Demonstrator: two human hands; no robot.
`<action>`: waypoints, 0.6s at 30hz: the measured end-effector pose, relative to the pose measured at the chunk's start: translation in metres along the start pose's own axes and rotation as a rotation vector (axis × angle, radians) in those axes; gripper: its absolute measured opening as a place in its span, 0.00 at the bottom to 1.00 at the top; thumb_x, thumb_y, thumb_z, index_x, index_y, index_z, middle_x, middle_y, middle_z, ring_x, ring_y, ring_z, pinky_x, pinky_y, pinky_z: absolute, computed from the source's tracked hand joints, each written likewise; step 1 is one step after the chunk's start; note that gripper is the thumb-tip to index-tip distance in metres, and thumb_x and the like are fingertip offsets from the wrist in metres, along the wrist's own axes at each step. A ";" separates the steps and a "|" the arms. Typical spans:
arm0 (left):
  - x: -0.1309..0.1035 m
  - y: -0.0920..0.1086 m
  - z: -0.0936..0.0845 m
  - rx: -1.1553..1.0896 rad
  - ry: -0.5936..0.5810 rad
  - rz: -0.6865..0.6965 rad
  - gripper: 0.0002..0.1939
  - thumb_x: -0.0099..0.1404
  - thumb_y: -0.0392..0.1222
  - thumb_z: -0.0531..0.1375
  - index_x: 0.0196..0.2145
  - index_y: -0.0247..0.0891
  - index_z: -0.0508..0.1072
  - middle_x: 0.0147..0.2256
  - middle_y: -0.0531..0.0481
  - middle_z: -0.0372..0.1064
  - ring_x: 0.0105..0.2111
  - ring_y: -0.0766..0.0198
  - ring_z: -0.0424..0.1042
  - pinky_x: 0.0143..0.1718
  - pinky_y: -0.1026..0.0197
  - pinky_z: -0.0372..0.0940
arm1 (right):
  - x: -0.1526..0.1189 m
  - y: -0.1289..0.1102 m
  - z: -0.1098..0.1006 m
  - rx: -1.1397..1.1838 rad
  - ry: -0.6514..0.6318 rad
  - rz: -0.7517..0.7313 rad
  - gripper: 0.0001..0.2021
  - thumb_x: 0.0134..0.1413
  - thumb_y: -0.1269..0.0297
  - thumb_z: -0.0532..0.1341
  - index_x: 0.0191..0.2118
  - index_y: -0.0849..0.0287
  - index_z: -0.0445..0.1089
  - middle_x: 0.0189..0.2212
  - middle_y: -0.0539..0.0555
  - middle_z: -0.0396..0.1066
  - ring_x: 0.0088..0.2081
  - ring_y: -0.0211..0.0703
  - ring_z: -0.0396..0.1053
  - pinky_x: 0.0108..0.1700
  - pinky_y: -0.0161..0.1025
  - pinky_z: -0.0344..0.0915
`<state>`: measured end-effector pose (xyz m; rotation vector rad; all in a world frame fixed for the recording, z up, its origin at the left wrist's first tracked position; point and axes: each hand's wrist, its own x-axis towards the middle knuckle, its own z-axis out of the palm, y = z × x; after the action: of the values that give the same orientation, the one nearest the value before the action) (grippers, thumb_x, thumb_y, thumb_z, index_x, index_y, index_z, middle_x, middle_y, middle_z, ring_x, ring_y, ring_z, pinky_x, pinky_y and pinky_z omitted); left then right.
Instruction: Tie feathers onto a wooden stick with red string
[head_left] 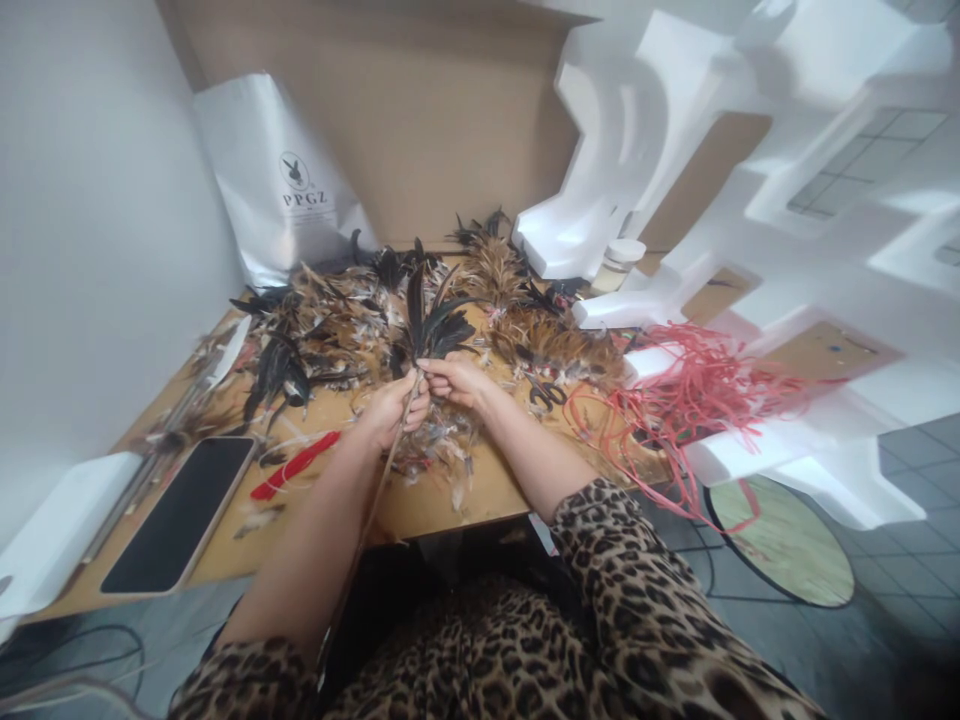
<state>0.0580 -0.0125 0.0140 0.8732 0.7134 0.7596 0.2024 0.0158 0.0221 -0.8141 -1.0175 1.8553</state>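
My left hand (396,408) is wrapped round a thin stick (390,455) that runs down toward my lap. Dark feathers (435,318) fan out at the stick's top, just above both hands. With fingers pinched together, my right hand (456,380) touches the base of these feathers, close beside my left fingertips. Brown and black feathers (330,320) lie heaped behind and to the left, and a brown bunch (555,345) rests on the right. Small loose feathers (442,450) are scattered under my hands.
Black scissors (547,394) lie right of my hands, near tangled pink strips (690,385) and white foam (810,460). On the left are a phone (180,515), a red bundle (296,466) and a white box (64,530). A silver bag (277,180) and a lidded jar (618,265) stand behind.
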 end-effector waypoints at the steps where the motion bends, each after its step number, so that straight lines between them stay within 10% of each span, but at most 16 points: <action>1: 0.001 -0.001 0.001 0.017 0.021 0.001 0.20 0.63 0.58 0.54 0.29 0.37 0.63 0.16 0.58 0.52 0.11 0.74 0.49 0.10 0.71 0.45 | 0.001 0.000 -0.001 -0.022 0.009 -0.002 0.24 0.37 0.59 0.72 0.17 0.60 0.53 0.09 0.40 0.49 0.14 0.23 0.43 0.15 0.25 0.38; 9: 0.005 -0.009 0.006 0.195 0.222 0.138 0.20 0.59 0.55 0.60 0.33 0.32 0.67 0.21 0.51 0.64 0.14 0.71 0.60 0.11 0.70 0.49 | 0.006 0.007 -0.011 -0.254 0.174 -0.008 0.22 0.41 0.57 0.69 0.15 0.62 0.57 0.09 0.45 0.57 0.12 0.23 0.48 0.15 0.26 0.44; 18: -0.005 0.016 -0.006 -0.022 0.216 0.210 0.17 0.59 0.53 0.61 0.31 0.36 0.62 0.17 0.61 0.50 0.11 0.77 0.47 0.10 0.73 0.39 | 0.030 -0.026 0.006 -0.267 0.143 -0.086 0.17 0.45 0.55 0.67 0.21 0.63 0.63 0.12 0.46 0.59 0.14 0.27 0.51 0.15 0.27 0.46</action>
<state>0.0463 -0.0075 0.0263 0.8621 0.8099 1.0592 0.1940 0.0492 0.0432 -1.0282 -1.2041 1.5849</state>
